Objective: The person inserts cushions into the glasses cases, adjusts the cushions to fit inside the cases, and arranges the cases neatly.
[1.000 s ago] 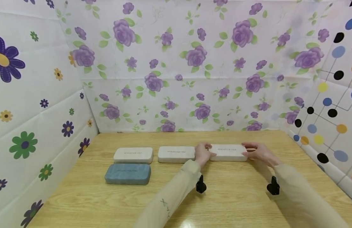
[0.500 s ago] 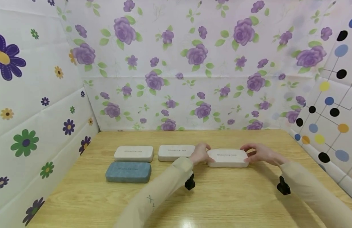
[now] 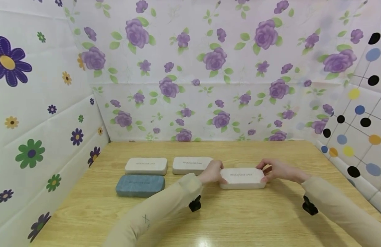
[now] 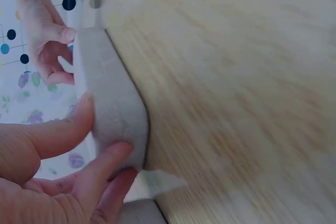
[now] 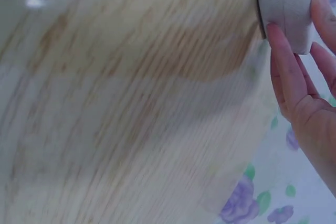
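Observation:
A white glasses case [image 3: 242,178] with a line of print on its lid lies lengthwise between my two hands. My left hand [image 3: 212,171] grips its left end. In the left wrist view, thumb and fingers pinch the rounded end of the case [image 4: 113,87]. On the opposite end, my right hand [image 3: 278,170] holds it between thumb and fingers, also seen in the right wrist view around the case [image 5: 289,9]. Just behind my left hand lies a second white glasses case [image 3: 191,164], its right end partly covered by that hand.
Farther left on the wooden table [image 3: 239,219] lies another white glasses case [image 3: 146,165]. Directly in front of it is a blue glasses case [image 3: 140,186]. Flowered cloth [image 3: 190,103] stands behind the table, with patterned walls on both sides.
Both hands have brought the held white glasses case toward me and slightly left, out of line with the other white cases. The other cases have stayed put.

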A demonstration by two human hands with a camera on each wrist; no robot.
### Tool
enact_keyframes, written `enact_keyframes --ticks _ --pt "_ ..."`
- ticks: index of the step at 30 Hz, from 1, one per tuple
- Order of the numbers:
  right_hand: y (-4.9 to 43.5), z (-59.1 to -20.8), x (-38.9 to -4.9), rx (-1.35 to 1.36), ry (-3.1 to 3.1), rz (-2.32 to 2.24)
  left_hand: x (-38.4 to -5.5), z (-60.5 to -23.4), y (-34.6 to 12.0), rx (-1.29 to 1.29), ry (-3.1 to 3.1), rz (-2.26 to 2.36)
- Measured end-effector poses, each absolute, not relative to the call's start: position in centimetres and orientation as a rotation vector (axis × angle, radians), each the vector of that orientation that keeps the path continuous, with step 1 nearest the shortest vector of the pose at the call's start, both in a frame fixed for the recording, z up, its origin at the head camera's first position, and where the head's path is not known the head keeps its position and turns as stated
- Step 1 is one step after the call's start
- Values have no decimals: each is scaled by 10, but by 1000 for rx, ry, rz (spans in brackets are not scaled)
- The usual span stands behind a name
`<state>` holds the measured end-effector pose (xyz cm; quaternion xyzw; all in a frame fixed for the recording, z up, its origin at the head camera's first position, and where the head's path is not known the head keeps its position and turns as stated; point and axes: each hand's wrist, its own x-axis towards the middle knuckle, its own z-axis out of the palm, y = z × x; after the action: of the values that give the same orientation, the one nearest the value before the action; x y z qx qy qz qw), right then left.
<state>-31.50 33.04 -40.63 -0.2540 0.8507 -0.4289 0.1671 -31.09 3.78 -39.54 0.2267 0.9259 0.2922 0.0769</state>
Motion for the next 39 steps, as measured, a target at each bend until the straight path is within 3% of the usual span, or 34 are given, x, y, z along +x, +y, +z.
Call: enact_keyframes --ticks 15,35,39 --pt "272 -414 -312 -866 2461 -1175 -298 -395 -33 811 2739 905" --pt "193 -421 -309 -1027 2437 -1240 -295 -394 -110 696 2638 1009" --pt "184 -423 -310 -999 2419 -1262 -302 -402 -120 769 2663 988"
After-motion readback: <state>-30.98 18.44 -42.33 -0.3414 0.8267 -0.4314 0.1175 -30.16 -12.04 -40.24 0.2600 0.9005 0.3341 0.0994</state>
